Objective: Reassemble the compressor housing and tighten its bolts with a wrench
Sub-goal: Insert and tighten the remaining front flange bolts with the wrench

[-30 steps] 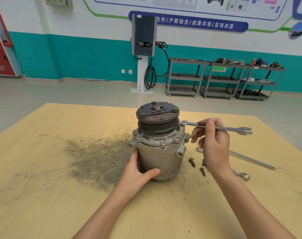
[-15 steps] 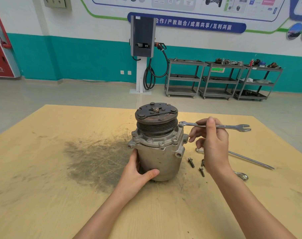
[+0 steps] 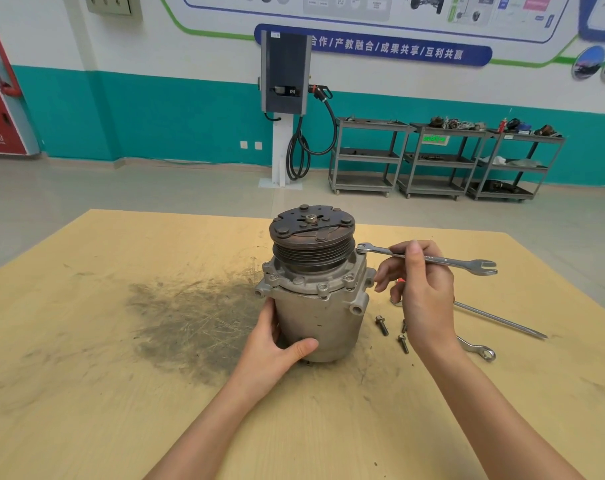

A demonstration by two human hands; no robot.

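The grey compressor [image 3: 320, 310] stands upright on the wooden table [image 3: 121, 393], its dark pulley and clutch plate on top. My left hand [image 3: 277, 348] grips the housing low on its left side, thumb across the front. My right hand [image 3: 420, 292] pinches a combination wrench [image 3: 429, 259] held level; its ring end sits at the flange's far right rim, where a bolt would be, and its open jaw points right. Several bolt heads show along the flange's front edge. Three loose bolts [image 3: 381, 324] lie on the table right of the compressor, one partly hidden by my wrist.
A long screwdriver [image 3: 502, 320] and a second wrench [image 3: 477, 349] lie on the table behind my right forearm. A dark grease smear [image 3: 190, 317] covers the table left of the compressor. Metal shelf carts [image 3: 443, 161] and a charging post [image 3: 285, 98] stand by the far wall.
The camera has shifted slightly. The wrench and both hands keep nearly the same places relative to the compressor.
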